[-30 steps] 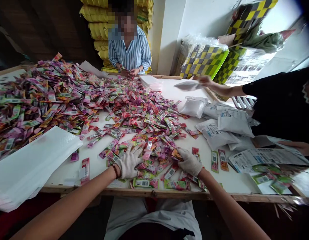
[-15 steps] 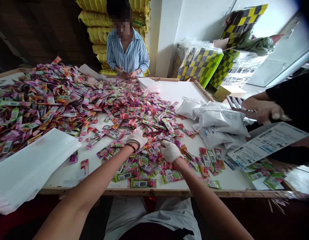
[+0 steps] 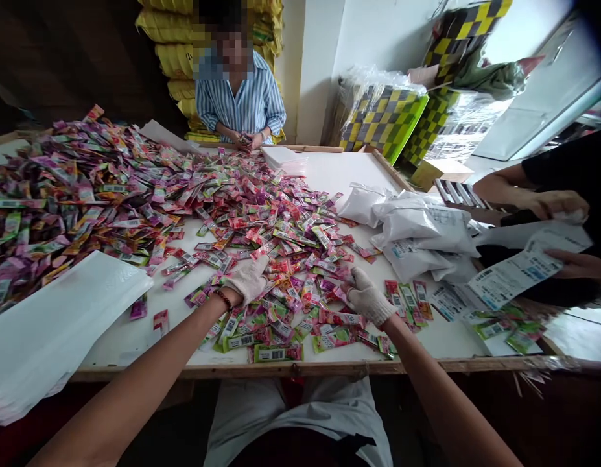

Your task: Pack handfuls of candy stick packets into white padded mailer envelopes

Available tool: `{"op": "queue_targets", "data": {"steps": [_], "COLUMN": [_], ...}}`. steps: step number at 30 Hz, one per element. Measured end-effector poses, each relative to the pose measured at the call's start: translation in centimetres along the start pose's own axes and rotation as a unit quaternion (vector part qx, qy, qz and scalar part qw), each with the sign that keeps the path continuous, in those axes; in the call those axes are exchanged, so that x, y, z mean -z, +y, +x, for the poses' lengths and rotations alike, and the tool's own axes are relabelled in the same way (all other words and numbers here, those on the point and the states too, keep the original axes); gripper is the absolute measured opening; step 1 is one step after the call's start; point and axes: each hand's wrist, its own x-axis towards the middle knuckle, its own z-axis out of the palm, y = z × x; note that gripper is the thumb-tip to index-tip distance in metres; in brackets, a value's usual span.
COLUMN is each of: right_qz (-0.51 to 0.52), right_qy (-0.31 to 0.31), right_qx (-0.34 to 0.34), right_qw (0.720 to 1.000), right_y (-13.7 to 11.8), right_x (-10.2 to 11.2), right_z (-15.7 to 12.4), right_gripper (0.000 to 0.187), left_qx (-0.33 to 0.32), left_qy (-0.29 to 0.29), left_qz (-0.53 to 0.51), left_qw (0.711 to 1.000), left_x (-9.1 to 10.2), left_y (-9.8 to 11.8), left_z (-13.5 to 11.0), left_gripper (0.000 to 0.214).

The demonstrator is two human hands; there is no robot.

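A big heap of small colourful sachets [image 3: 110,194] covers the white table [image 3: 144,327]. My left hand [image 3: 246,280], in a white glove, lies on the sachets near the front with its fingers curled down over several of them. My right hand [image 3: 367,297], also gloved, rests on sachets a little to the right, fingers bent around a few. More loose sachets [image 3: 275,353] lie between my hands and the table's front edge.
A stack of white bags [image 3: 57,318] lies at the front left. Filled white mailers [image 3: 421,230] pile up on the right, where a person in black holds a printed label sheet [image 3: 518,269]. Another person in a striped shirt [image 3: 239,104] stands at the far end. Checkered boxes [image 3: 385,120] stand behind.
My hands have spread apart again over the sachets, the right one moving right. The person on the right has pulled the label sheet closer to their body.
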Motion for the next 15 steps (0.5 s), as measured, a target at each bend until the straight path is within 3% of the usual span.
{"op": "queue_targets", "data": {"steps": [3,6,9,12,15], "right_qz": [-0.138,-0.233,-0.238,-0.220,-0.209], "right_qy": [-0.047,-0.055,-0.046,-0.017,0.013], "right_qx": [-0.080,-0.122,-0.071,0.005,0.023], "right_qw": [0.986,0.963,0.968,0.975,0.977], "right_y": [1.6,2.4,2.3,1.5,0.1], "right_x": [0.6,0.0,0.2,1.6,2.5], "right_z": [-0.4,-1.0,-1.5,-1.2,0.5], "right_gripper": [0.054,0.052,0.042,0.040,0.045], "left_qx": [0.029,0.056,0.026,-0.005,-0.007], "left_qy": [-0.052,-0.058,-0.020,0.022,0.010], "left_qz": [0.046,0.058,0.043,0.028,0.019], "left_qw": [0.997,0.995,0.999,0.999,1.000], "left_x": [-1.1,-2.2,-2.1,-0.7,0.8], "left_y": [0.7,1.1,0.6,-0.1,0.2], "left_z": [0.0,0.4,0.7,0.7,0.6], "left_gripper": [0.046,0.047,0.042,0.053,0.059]}}
